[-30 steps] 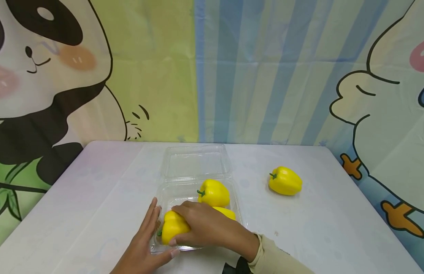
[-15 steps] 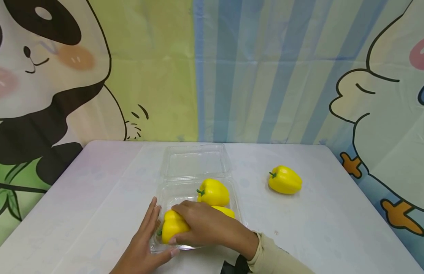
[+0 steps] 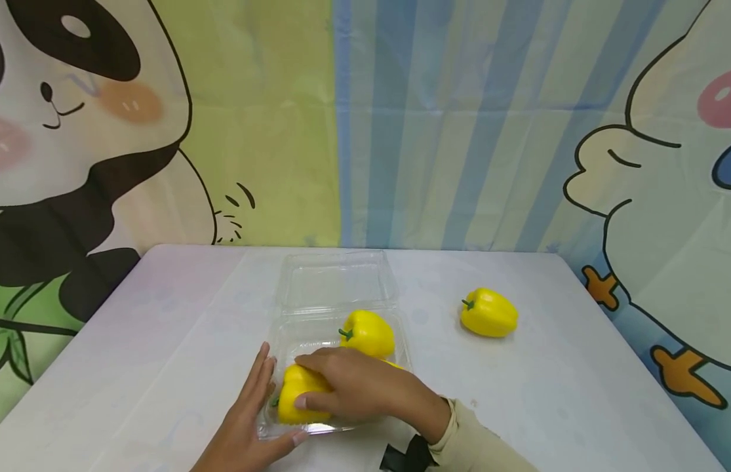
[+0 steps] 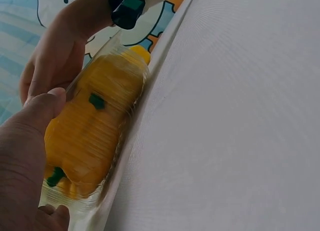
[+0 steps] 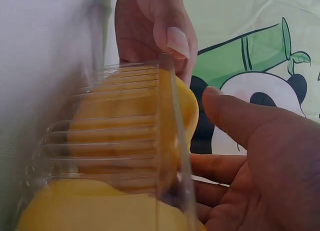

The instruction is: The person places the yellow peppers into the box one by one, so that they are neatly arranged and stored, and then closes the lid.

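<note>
Near the front edge of the table stands a clear plastic box (image 3: pixel 303 333) with its lid folded back. My right hand (image 3: pixel 365 387) curves over a yellow bell pepper (image 3: pixel 299 381) in the front left corner, its thumb across the pepper's near side. The left hand (image 3: pixel 244 419) lies against that corner, straight fingers along the left wall and thumb (image 4: pixel 47 105) at the front rim. Deeper in the box sits another yellow pepper (image 3: pixel 370 333) with a green stem. A third one (image 3: pixel 393 363) is mostly hidden beneath the right hand.
One more yellow pepper (image 3: pixel 489 313) lies on the white table (image 3: pixel 554 367), right of the box. Behind the table hangs a cloth (image 3: pixel 436 131) printed with stripes and cartoon animals. A black device (image 4: pixel 127 10) is strapped to the right wrist.
The right thumb has shifted up, from the pepper's lower edge onto its near face. The right hand now covers more of the pepper beneath it. The left hand stays in place.
</note>
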A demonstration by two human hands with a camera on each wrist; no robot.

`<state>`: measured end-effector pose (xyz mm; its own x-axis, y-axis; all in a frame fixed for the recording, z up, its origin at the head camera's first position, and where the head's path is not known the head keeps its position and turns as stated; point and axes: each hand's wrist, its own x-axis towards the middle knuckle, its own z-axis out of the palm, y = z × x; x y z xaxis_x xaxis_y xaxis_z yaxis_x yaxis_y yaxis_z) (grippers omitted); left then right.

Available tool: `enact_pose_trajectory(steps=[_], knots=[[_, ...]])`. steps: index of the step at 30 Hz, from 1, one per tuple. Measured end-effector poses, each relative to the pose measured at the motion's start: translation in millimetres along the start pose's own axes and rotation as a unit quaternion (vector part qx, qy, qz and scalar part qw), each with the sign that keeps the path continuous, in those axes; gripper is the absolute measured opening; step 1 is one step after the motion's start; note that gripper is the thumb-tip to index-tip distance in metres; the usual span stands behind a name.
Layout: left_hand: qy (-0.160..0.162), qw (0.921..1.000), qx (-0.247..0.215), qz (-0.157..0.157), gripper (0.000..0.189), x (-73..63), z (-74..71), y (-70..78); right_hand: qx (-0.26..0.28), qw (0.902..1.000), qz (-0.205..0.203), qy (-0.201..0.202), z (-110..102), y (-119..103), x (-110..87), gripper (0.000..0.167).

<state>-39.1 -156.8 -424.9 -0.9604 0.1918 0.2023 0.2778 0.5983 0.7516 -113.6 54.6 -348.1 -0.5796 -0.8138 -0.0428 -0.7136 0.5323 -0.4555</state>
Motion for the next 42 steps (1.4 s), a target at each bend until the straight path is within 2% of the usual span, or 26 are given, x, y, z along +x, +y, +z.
enact_pose_trajectory(steps=[7, 12, 18, 25, 31, 37, 42], knots=[[-0.006, 0.9997, -0.010, -0.022, 0.112, -0.5, -0.6, 1.8, 0.049, 0.9967, -0.063, 0.017, -3, 4, -4.2, 0.054], [-0.008, 0.9995, -0.014, -0.026, 0.113, -0.3, -1.3, 3.6, 0.099, 0.9911, -0.071, 0.052, -3, 5, -10.5, 0.050], [-0.012, 0.9988, -0.014, -0.046, 0.115, 1.0, -1.9, 6.5, 0.153, 0.9806, -0.084, 0.089, -7, 7, -17.4, 0.046], [-0.007, 0.9990, -0.020, -0.039, 0.115, 1.0, -1.2, 6.1, 0.190, 0.9738, -0.061, 0.109, -15, 12, -26.0, 0.039], [-0.003, 0.9993, -0.011, -0.034, 0.116, 1.0, -1.9, 5.8, 0.220, 0.9648, -0.070, 0.127, -17, 18, -31.5, 0.036], [-0.011, 0.9980, -0.017, -0.059, 0.116, 1.0, -2.5, 8.6, 0.206, 0.9652, -0.082, 0.139, -20, 27, -37.1, 0.034], [-0.021, 0.9961, -0.028, -0.081, 0.118, 2.0, -0.4, 9.3, 0.209, 0.9649, -0.072, 0.142, -26, 32, -49.1, 0.032]])
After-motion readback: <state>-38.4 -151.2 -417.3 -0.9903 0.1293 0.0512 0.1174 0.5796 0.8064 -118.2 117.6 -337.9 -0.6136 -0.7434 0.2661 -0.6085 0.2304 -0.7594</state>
